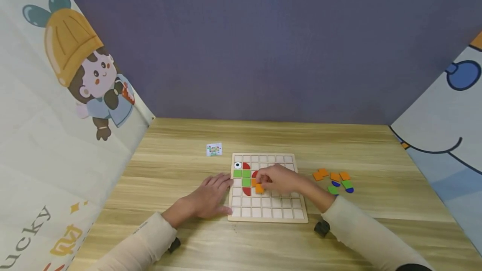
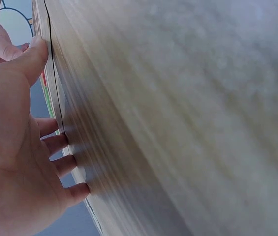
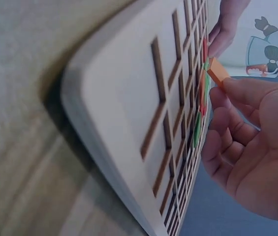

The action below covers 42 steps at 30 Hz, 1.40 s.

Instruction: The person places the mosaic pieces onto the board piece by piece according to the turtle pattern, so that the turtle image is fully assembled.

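Observation:
A wooden grid board (image 1: 267,212) lies on the table with green squares (image 1: 242,173), red quarter-rounds (image 1: 246,191), an orange square and a white eye tile (image 1: 237,165) set in its cells. My right hand (image 1: 280,179) is over the board's middle, pinching an orange square tile (image 3: 218,72) between thumb and forefinger. The tile is tilted in the right wrist view, above the grid. My left hand (image 1: 212,195) rests at the board's left edge, fingers spread and fingertips touching the table and the rim. The left wrist view shows that hand (image 2: 25,132) from the palm side.
Loose orange tiles (image 1: 318,175), green tiles (image 1: 333,190) and blue half-rounds (image 1: 349,190) lie right of the board. A small printed card (image 1: 214,149) lies behind the left hand. A dark wall (image 1: 271,53) closes off the table's back, with printed cloths at both sides.

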### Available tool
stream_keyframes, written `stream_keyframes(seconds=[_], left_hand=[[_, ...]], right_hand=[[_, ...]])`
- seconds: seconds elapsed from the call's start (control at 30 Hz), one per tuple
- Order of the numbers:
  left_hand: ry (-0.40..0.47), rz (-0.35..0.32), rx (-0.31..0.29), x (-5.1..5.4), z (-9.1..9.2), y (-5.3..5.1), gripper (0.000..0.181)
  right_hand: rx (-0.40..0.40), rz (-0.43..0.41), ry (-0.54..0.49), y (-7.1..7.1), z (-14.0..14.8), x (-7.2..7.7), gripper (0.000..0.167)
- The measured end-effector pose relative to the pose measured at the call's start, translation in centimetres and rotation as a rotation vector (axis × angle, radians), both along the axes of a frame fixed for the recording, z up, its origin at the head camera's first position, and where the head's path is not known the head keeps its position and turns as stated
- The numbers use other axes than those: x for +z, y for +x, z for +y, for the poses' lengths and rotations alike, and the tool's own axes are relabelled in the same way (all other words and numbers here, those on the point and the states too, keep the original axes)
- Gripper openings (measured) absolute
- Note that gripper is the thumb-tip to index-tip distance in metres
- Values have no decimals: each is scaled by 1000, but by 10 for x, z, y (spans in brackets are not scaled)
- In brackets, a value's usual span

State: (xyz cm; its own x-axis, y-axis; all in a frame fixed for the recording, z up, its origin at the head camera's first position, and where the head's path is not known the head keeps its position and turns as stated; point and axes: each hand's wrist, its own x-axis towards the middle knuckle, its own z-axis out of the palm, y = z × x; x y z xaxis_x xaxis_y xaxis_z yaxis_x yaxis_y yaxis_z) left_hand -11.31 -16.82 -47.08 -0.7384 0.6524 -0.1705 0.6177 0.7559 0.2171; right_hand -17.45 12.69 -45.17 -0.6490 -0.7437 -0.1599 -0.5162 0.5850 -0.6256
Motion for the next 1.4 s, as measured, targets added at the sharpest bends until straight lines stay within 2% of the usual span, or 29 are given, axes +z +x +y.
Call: stream_keyframes(seconds=[0.5,0.83,1.03,1.4], left_hand=[[9,10,-11,1,1,0,88],[-5,-6,5,2,1,1,91],[-5,-8,9,1,1,1,91],[-2,-3,2,2,0,1,91]], right_hand=[[27,59,12,7,-10,-2,7],[4,119,64,9,-18,-2,7],[4,158,64,8,-16,-2,8],[-18,164,44,6,-2,-2,11]])
